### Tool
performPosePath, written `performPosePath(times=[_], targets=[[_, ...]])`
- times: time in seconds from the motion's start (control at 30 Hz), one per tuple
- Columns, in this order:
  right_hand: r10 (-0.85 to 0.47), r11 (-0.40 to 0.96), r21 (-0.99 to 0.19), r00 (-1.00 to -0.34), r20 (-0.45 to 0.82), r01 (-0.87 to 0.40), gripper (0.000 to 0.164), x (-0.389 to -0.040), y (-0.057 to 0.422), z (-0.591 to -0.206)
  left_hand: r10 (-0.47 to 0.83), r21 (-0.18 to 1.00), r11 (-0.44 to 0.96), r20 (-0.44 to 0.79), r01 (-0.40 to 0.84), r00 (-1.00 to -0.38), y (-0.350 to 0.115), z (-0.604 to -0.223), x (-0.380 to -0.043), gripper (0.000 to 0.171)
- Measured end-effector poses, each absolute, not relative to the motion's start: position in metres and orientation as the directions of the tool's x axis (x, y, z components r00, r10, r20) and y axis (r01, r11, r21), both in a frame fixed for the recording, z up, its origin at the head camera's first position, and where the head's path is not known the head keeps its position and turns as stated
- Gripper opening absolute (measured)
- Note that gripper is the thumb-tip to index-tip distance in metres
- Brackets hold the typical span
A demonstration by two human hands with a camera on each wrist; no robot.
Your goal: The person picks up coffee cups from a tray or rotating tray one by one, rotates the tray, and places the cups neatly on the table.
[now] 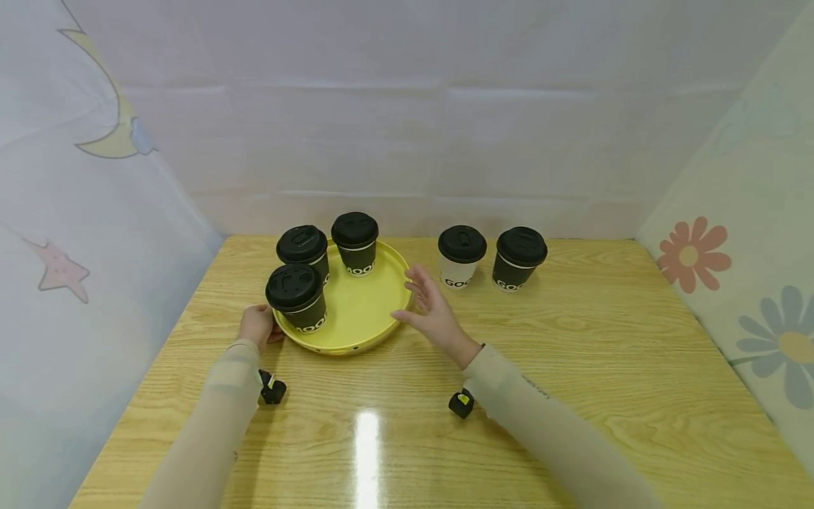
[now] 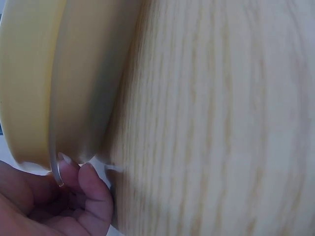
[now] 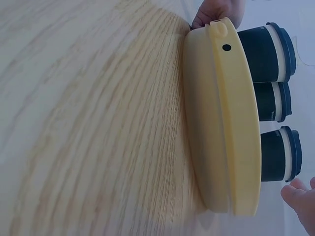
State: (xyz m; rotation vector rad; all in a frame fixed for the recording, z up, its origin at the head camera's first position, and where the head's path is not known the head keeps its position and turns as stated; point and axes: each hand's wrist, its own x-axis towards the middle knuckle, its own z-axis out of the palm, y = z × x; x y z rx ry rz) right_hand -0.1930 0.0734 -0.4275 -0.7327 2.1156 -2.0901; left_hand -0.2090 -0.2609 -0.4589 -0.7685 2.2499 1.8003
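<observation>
A round yellow tray [image 1: 362, 311] lies on the table and carries three dark lidded paper cups: a front one [image 1: 308, 314], one behind it [image 1: 321, 268] and one at the back [image 1: 357, 258]. At the tray's left edge, my left hand [image 1: 258, 324] pinches the rim; the left wrist view shows thumb and curled fingers of that hand [image 2: 74, 201] about the tray's lip [image 2: 55, 98]. My right hand [image 1: 435, 311] is held by the tray's right rim, fingers spread and nothing between them. In the right wrist view, only part of the right hand [image 3: 302, 204] shows.
To the right of the tray, on the wooden table [image 1: 572, 367], stand a white lidded cup [image 1: 456, 272] and a dark lidded cup [image 1: 511, 274]. A pale cloth wall [image 1: 407, 155] rises behind the table, with printed cloths at both sides.
</observation>
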Motion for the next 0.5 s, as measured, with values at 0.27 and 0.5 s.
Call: performPosePath(times=[0.27,0.5], targets=[[-0.408,-0.051,-0.966,-0.877,0.253,-0.255,0.086,-0.1929,0.068,-0.4293,-0.301,0.863,0.153,-0.423,-0.481,-0.855,-0.2618,-0.4612,-0.2092,0.047],[-0.417,-0.073,-0.964,-0.87,0.263,-0.256,0.087,-0.1926,0.0627,-0.4298,-0.301,0.86,0.155,-0.427,-0.485,-0.853,-0.2613,-0.4604,-0.2093,0.047]])
